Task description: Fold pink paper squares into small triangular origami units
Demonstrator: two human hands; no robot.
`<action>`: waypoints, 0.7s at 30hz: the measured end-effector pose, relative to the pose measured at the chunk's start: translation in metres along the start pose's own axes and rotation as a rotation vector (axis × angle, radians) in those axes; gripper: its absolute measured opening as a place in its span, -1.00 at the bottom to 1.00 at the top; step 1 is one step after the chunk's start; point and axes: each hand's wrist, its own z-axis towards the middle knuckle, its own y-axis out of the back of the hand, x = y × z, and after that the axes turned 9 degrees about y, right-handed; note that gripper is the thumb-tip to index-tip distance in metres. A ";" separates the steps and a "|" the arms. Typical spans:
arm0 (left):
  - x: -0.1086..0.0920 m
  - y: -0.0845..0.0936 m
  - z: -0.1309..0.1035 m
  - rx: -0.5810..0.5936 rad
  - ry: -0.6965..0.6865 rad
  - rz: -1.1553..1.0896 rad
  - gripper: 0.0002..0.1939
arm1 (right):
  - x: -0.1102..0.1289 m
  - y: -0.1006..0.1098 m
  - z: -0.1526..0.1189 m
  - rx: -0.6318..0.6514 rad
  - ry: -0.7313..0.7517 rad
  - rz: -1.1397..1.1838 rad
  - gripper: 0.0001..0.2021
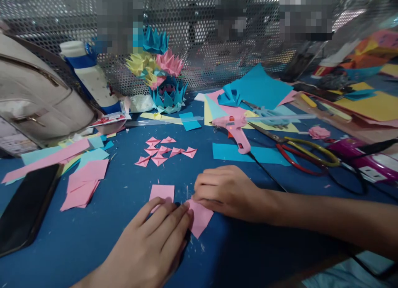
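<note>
A small pink paper square [200,219] lies on the blue table between my hands. My right hand [225,192] is closed, its fingertips gripping the paper's upper edge. The fingers of my left hand [155,234] stretch over the table, fingertips at the same paper's left edge. Another pink square [162,192] lies flat, partly under my left index finger. Beyond my hands sit several folded pink paper pieces [159,158] in a cluster. A stack of pink squares [83,182] is farther left.
A pink glue gun [234,128] with a cord rests behind my right hand, scissors [307,153] beside it. A black phone [27,207] lies at the left. Paper flowers [169,95], a bottle [93,78] and a bag [37,89] stand at the back.
</note>
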 end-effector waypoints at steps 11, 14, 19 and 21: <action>0.002 0.002 0.003 0.018 -0.002 -0.007 -0.68 | -0.006 0.003 -0.001 0.042 0.221 -0.261 -0.70; 0.002 0.002 0.003 0.015 -0.001 -0.012 -0.69 | -0.008 0.004 -0.001 0.043 0.275 -0.278 -0.68; 0.001 0.002 0.003 0.016 0.007 -0.004 -0.70 | -0.008 0.005 0.001 0.047 0.339 -0.314 -0.68; 0.000 0.002 0.003 0.012 0.006 0.000 -0.70 | -0.007 0.005 0.002 0.036 0.351 -0.333 -0.70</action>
